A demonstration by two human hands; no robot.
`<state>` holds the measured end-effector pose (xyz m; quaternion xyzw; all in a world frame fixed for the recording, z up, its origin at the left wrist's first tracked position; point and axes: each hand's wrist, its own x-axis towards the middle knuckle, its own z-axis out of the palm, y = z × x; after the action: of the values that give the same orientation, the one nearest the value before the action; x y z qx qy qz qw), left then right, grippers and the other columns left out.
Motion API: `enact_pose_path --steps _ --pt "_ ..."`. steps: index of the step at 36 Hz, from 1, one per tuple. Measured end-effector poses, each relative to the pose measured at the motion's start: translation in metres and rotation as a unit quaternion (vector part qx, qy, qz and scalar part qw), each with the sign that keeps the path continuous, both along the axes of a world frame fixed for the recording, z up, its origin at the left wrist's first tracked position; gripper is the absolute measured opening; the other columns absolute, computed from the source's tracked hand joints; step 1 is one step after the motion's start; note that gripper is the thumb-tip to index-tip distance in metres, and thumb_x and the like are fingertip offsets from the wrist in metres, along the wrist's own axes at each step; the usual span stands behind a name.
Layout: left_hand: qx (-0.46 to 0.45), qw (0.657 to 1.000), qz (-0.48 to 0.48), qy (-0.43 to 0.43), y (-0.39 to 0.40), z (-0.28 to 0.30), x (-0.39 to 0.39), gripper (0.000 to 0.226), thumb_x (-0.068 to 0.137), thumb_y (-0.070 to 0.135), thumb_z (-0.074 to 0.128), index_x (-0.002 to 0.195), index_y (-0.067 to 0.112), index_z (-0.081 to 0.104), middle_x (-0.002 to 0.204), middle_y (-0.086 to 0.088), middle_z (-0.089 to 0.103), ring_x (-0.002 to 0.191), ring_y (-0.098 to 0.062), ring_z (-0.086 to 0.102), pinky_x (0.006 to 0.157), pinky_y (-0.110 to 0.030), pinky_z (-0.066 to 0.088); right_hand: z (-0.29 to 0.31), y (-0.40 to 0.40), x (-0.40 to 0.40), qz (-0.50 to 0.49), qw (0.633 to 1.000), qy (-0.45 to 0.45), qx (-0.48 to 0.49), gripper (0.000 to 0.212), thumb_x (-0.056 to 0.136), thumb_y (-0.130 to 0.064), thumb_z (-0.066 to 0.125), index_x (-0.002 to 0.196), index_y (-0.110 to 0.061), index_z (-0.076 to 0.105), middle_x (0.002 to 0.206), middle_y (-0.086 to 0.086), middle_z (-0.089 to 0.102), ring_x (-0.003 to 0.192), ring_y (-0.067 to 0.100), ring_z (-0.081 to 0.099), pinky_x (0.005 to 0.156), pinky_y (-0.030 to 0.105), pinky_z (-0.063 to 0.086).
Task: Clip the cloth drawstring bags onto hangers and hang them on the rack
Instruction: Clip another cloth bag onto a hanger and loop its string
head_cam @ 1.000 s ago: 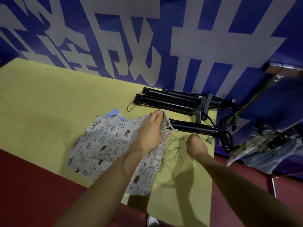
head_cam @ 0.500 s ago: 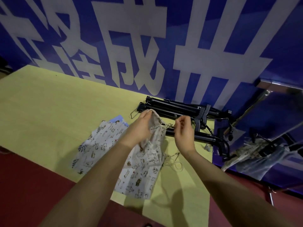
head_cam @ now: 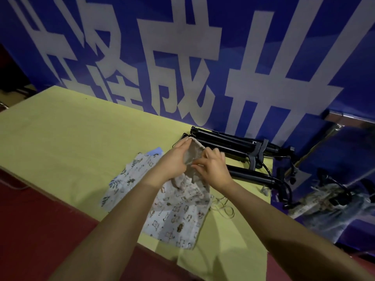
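A white drawstring bag [head_cam: 178, 216] printed with small animals hangs from both my hands over the yellow table [head_cam: 71, 138]. My left hand [head_cam: 174, 159] grips the gathered top hem, and my right hand [head_cam: 213, 169] pinches the same hem just beside it. A second printed bag [head_cam: 125, 179] lies flat on the table to the left, over a blue cloth corner [head_cam: 156, 152]. Loose drawstrings [head_cam: 223, 207] trail on the table under my right wrist. Black clip hangers [head_cam: 233, 145] lie stacked behind my hands, with another black hanger [head_cam: 251, 176] to the right.
A blue banner with large white characters [head_cam: 182, 67] stands directly behind the table. At the right, a metal rack [head_cam: 345, 120] holds hanging printed bags [head_cam: 324, 199] on black hangers. Dark red floor [head_cam: 40, 230] runs along the table's near edge.
My right hand rose from the table and came over to the bag's top hem beside my left hand. The bag was lifted off the pile and now hangs bunched.
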<state>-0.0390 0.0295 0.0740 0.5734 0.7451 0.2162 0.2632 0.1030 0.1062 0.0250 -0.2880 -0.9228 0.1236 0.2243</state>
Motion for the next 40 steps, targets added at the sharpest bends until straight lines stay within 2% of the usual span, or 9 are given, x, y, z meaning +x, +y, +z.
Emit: enact_pose_path --steps 5,9,12,16,21,24,27,35,40 --pt "-0.024 1.0 0.002 -0.016 -0.004 -0.004 0.001 0.08 0.086 -0.005 0.049 0.152 0.019 0.011 0.16 0.007 0.004 0.144 -0.014 0.021 0.109 -0.03 0.035 -0.001 0.002 0.003 -0.019 0.993 0.074 -0.088 0.015 0.094 -0.023 0.055 0.098 -0.011 0.063 0.093 0.003 0.053 0.087 0.018 0.047 0.076 0.031 0.04" --pt "-0.04 0.999 0.012 0.003 0.003 -0.015 0.008 0.082 0.084 -0.004 0.047 0.152 0.02 0.009 0.159 0.009 0.003 0.132 -0.019 0.041 0.083 -0.036 0.051 -0.005 0.011 0.014 -0.106 0.974 0.13 -0.156 0.009 0.095 -0.017 0.049 0.102 -0.012 0.053 0.102 0.001 0.051 0.096 0.016 0.049 0.078 0.032 0.047" --pt "-0.062 0.998 0.016 0.014 0.013 -0.026 0.016 0.079 0.084 -0.004 0.046 0.151 0.019 0.012 0.158 0.007 0.008 0.119 -0.027 0.052 0.082 -0.044 0.053 -0.015 0.03 0.024 -0.162 0.97 0.049 -0.173 0.024 0.093 -0.011 0.049 0.117 -0.011 0.052 0.117 0.006 0.052 0.11 0.022 0.047 0.09 0.037 0.045" --pt "-0.073 0.995 0.034 0.054 0.024 -0.039 0.025 0.066 0.085 -0.003 0.044 0.146 0.019 0.029 0.145 -0.001 0.033 0.11 -0.026 0.055 0.08 -0.044 0.053 -0.031 0.055 0.034 -0.172 0.956 -0.163 -0.175 0.053 0.087 -0.006 0.054 0.137 -0.008 0.038 0.136 0.013 0.042 0.124 0.032 0.04 0.102 0.038 0.032" --pt "-0.085 0.991 0.051 0.094 0.034 -0.051 0.028 0.062 0.086 -0.005 0.039 0.138 0.028 0.042 0.128 0.0 0.046 0.101 -0.026 0.059 0.073 -0.037 0.053 -0.055 0.076 0.04 -0.141 0.928 -0.309 -0.154 0.052 0.088 -0.01 0.052 0.137 -0.01 0.036 0.137 0.015 0.044 0.125 0.035 0.042 0.104 0.041 0.031" --pt "-0.099 0.986 0.046 0.129 0.039 -0.056 0.027 0.058 0.089 -0.002 0.038 0.14 0.025 0.039 0.13 -0.003 0.045 0.103 -0.029 0.058 0.079 -0.04 0.052 -0.071 0.08 0.041 -0.135 0.925 -0.328 -0.134 0.042 0.088 -0.011 0.052 0.128 -0.011 0.041 0.127 0.013 0.052 0.118 0.032 0.048 0.1 0.04 0.034" --pt "-0.093 0.983 0.036 0.154 0.041 -0.06 0.027 0.055 0.09 -0.001 0.039 0.139 0.024 0.039 0.128 -0.005 0.046 0.099 -0.03 0.06 0.072 -0.037 0.048 -0.081 0.083 0.04 -0.135 0.931 -0.323 -0.104 0.038 0.089 -0.015 0.056 0.124 -0.012 0.042 0.125 0.011 0.053 0.118 0.031 0.048 0.098 0.039 0.035" --pt "-0.071 0.982 0.039 0.17 0.044 -0.066 0.028 0.05 0.092 0.002 0.04 0.137 0.023 0.043 0.129 -0.001 0.05 0.099 -0.029 0.06 0.067 -0.03 0.039 -0.071 0.099 0.04 -0.111 0.941 -0.317 -0.031 0.041 0.092 -0.027 0.055 0.127 -0.009 0.043 0.127 0.012 0.049 0.118 0.031 0.044 0.095 0.037 0.038" --pt "-0.078 0.983 0.038 0.159 0.045 -0.061 0.03 0.05 0.092 0.002 0.039 0.137 0.022 0.042 0.131 -0.002 0.048 0.102 -0.031 0.059 0.071 -0.034 0.044 -0.047 0.101 0.047 -0.137 0.953 -0.262 -0.064 0.046 0.091 -0.032 0.057 0.127 -0.008 0.039 0.126 0.013 0.048 0.114 0.033 0.05 0.083 0.04 0.045"
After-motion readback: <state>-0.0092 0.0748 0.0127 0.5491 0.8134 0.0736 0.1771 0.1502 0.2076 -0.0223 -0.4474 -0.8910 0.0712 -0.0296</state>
